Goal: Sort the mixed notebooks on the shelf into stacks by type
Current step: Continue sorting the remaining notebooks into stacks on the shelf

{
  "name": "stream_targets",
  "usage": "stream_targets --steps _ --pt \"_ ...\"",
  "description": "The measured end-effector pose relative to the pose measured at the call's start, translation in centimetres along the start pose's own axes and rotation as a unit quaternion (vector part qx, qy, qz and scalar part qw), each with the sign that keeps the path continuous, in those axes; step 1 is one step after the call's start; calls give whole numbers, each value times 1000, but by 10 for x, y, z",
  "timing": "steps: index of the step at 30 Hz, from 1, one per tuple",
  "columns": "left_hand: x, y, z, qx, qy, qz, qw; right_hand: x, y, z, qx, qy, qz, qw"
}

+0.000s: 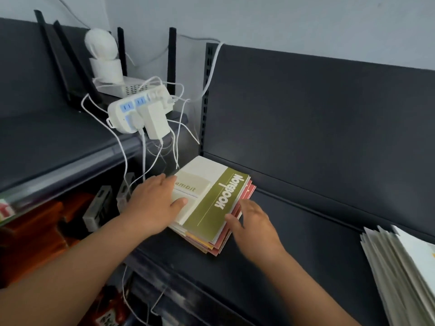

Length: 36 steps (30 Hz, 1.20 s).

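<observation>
A stack of notebooks (211,208) lies mid-frame on a dark shelf (294,231), its top cover cream and olive green, printed "NOTEBOOK". The left hand (153,205) rests flat on the cream part; the right hand (251,229) touches the stack's right edge. At lower right sits a pale pile of booklets (400,274). In the upper left, a white power strip (138,111) trails cables.

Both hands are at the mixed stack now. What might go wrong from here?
1. The notebook stack is fanned unevenly near the front edge of the shelf. With the left hand on top and the right hand at its side, lower notebooks may slide off.
2. The white cables hang close behind the left hand; a snag might tug the power strip, which overhangs its ledge.
</observation>
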State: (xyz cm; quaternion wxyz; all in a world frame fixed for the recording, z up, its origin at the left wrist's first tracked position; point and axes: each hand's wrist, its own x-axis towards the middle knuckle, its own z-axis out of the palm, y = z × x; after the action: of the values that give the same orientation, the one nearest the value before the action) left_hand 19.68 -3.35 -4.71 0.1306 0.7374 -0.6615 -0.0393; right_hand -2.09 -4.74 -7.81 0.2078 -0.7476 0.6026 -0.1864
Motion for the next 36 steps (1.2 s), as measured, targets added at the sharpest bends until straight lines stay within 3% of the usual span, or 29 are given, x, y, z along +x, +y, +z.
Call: stream_targets --steps 8,15,22,24,27,31,36 --pt "40 -29 6 -33 -101 20 994 20 -22 16 36 28 90 995" --pt "36 -15 25 17 -100 71 992 14 -28 25 49 61 162 984" --pt "29 1 34 16 -92 90 992 2 -32 24 149 119 197 962" --pt "29 6 36 -2 -89 99 991 -1 -33 21 249 139 229 931" --pt "27 13 38 -22 -92 118 988 -5 -33 18 414 155 315 840" --pt "24 22 42 -3 -93 136 986 -12 -26 12 481 118 350 795" --pt "22 34 42 -14 -110 160 981 -16 -19 11 410 144 334 836"
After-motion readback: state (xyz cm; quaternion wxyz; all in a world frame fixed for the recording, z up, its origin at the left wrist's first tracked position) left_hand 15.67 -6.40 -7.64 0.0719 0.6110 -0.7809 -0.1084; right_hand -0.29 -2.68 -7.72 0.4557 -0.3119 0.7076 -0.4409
